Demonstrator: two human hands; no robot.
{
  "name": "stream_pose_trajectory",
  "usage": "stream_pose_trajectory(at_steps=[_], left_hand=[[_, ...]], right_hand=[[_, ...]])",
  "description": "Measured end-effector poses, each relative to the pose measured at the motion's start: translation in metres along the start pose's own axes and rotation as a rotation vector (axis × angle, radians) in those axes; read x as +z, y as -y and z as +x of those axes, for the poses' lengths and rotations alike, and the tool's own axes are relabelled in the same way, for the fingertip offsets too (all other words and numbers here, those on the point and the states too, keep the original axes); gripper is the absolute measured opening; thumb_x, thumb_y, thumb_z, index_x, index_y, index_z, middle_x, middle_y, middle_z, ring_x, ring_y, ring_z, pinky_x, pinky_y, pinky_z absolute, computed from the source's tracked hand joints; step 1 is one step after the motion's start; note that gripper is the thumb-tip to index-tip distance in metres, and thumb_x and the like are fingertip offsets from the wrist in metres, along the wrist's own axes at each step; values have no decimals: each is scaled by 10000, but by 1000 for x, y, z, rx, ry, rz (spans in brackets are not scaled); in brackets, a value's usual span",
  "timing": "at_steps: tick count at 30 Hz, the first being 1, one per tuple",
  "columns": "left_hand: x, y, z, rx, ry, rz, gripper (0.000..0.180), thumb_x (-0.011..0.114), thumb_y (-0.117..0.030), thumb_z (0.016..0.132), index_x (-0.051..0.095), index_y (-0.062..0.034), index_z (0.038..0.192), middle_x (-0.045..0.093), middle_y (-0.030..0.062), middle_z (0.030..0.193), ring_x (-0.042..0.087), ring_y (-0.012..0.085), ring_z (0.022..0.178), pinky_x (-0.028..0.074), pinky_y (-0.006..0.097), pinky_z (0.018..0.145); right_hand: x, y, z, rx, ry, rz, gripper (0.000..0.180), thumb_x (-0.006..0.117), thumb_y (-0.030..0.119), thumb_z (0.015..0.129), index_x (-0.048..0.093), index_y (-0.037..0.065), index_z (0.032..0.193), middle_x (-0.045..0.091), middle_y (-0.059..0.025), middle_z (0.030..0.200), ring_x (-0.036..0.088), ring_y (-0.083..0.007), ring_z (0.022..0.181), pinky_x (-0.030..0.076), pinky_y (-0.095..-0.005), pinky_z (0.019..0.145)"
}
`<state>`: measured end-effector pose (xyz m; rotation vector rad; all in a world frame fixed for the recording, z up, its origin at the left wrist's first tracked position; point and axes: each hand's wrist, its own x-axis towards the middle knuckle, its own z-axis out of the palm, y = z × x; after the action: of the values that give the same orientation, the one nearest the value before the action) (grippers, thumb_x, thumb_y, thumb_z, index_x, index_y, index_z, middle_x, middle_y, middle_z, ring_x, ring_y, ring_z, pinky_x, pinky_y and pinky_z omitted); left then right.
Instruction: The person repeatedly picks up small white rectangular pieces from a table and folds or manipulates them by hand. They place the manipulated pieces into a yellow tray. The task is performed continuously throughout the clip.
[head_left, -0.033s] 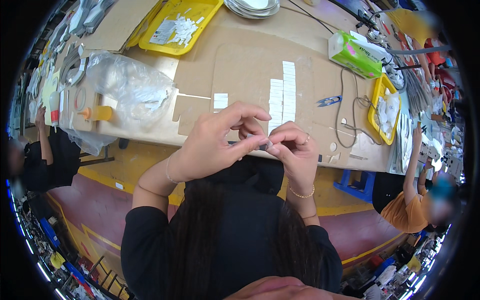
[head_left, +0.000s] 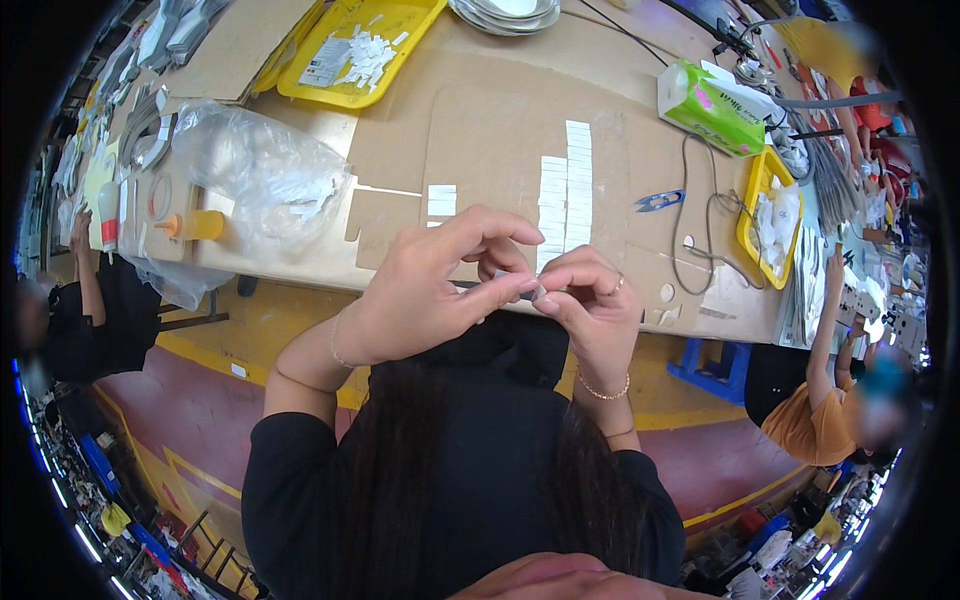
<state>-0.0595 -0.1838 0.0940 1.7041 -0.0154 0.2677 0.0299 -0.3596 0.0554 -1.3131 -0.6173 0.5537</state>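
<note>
A small whitish piece point(head_left: 540, 292) shows at centre, beneath white labels point(head_left: 578, 180) on brown cardboard point(head_left: 490, 130). Upper left: yellow tray point(head_left: 332, 96), amber-yellow bottle point(head_left: 207, 226) with orange nozzle point(head_left: 172, 227). Upper right: green tissue box point(head_left: 692, 110) patterned pink, blue thread snips point(head_left: 661, 201).

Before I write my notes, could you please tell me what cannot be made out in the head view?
In the head view:
Small piece pinched by the left hand and right hand: mostly hidden by their grip.
White strips in two columns: near ends covered by the hands.
Plastic bag: contents blurred by wrinkled plastic.
Round stack: far side cut off by the top edge.
</note>
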Motion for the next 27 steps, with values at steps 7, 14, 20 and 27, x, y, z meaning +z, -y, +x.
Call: stream_pose_trajectory(at_steps=[7,14,20,27], left_hand=[[-1,-4,-3,112,-1,50,302,688,66,828,551,31,1095,675,127,887,704,199,825,568,277,707],[-5,-11,-8,123,36,151,195,715,25,812,626,-18,981,708,115,818,711,227,767,553,294,674],[-5,-14,-10,191,70,154,221,725,33,774,641,-52,960,715,95,816,696,233,732,536,308,648],[-2,-10,-11,303,57,133,320,727,74,694,642,-86,957,709,73,806,704,237,740,531,315,644]], right_hand=[[7,14,-2,-238,-32,-293,215,825,37,698,697,28,870,665,-74,824,647,-146,719,515,-253,618],[9,23,-3,-316,-7,-397,227,835,29,673,685,27,844,657,-69,811,649,-163,707,517,-255,610],[9,21,-3,-407,32,-343,272,852,38,638,666,32,837,643,-68,797,639,-183,693,507,-279,596],[9,24,-5,-455,54,-314,282,856,41,630,665,20,836,635,-64,791,634,-182,689,498,-299,590]])
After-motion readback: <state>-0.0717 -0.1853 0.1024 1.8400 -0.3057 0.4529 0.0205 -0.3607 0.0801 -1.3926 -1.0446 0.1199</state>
